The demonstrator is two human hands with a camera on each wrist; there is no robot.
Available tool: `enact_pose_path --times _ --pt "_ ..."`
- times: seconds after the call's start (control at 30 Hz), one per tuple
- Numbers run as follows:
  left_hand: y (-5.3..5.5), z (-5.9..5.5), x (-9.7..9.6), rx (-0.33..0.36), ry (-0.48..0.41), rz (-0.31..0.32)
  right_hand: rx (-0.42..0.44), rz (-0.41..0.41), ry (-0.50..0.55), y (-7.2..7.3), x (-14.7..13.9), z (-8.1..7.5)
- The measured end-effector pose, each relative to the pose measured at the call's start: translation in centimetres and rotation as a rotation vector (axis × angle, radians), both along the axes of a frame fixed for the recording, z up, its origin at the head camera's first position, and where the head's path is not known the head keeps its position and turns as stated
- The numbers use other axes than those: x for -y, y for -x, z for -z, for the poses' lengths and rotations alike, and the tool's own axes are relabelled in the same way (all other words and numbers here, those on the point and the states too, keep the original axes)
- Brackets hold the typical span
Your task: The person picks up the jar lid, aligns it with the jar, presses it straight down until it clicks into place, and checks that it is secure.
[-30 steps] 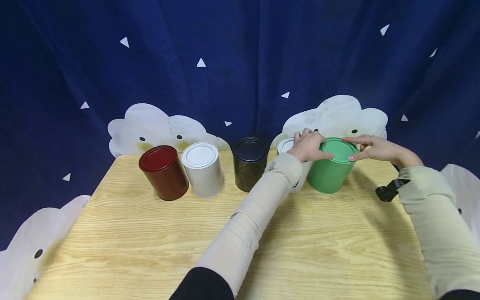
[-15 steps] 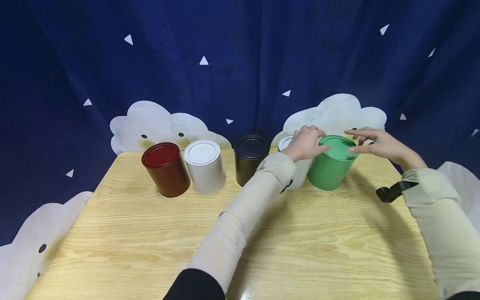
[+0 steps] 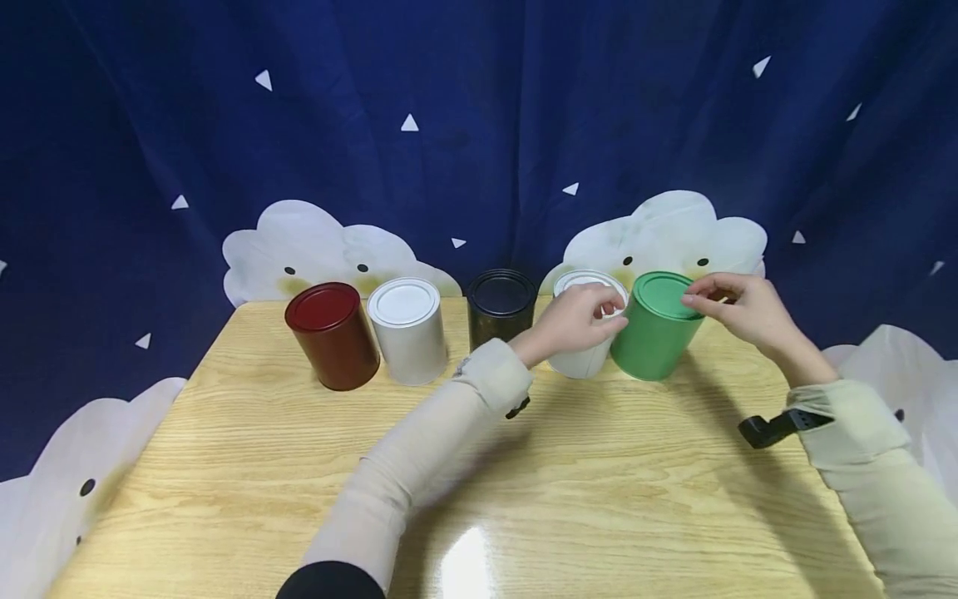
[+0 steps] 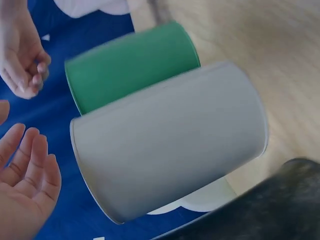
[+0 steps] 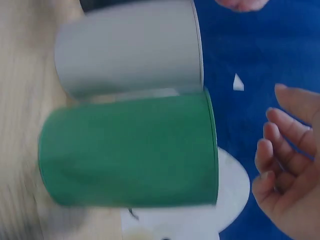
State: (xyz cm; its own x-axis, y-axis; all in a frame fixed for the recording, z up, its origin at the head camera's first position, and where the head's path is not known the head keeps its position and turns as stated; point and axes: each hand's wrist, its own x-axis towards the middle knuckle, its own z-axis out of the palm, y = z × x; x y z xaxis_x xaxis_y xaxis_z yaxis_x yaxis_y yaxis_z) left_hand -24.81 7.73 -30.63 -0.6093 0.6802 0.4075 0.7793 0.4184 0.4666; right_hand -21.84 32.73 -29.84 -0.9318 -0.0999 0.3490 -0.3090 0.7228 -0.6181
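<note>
A green lidded can [image 3: 649, 343] stands upright at the right end of a row, close beside a white can [image 3: 580, 363]. My left hand [image 3: 575, 320] hovers in front of that white can's lid, fingers loosely bent and holding nothing. Above the near right rim of the green can is my right hand [image 3: 748, 309], also with relaxed, curved fingers. In the left wrist view a strip of background separates the left hand [image 4: 27, 187] from the white can [image 4: 165, 145]. The right wrist view likewise has the right hand [image 5: 292, 167] apart from the green can [image 5: 130, 150].
Further left in the row stand a black can [image 3: 500, 314], partly behind the left hand and wrist, another white can [image 3: 409, 343] and a dark red can [image 3: 334, 345]. They stand near the back edge of a wooden table [image 3: 247, 466]. A blue curtain [image 3: 479, 100] hangs behind.
Both hands have come away from the green can's lid. The left hand has drawn back left and nearer, uncovering the white lid; the right has lowered slightly. The cans look unmoved.
</note>
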Motion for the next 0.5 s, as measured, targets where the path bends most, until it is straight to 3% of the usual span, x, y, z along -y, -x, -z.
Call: enact_pose_path --times 0.33,0.5 --pt "-3.1 1.7 4.5 -0.098 -0.161 -0.007 -0.051 -0.048 0.023 -2.9 4.1 1.5" --pt "-4.8 2.3 7.4 -0.17 -0.212 -0.068 -0.106 -0.129 -0.012 -4.4 5.5 2.4"
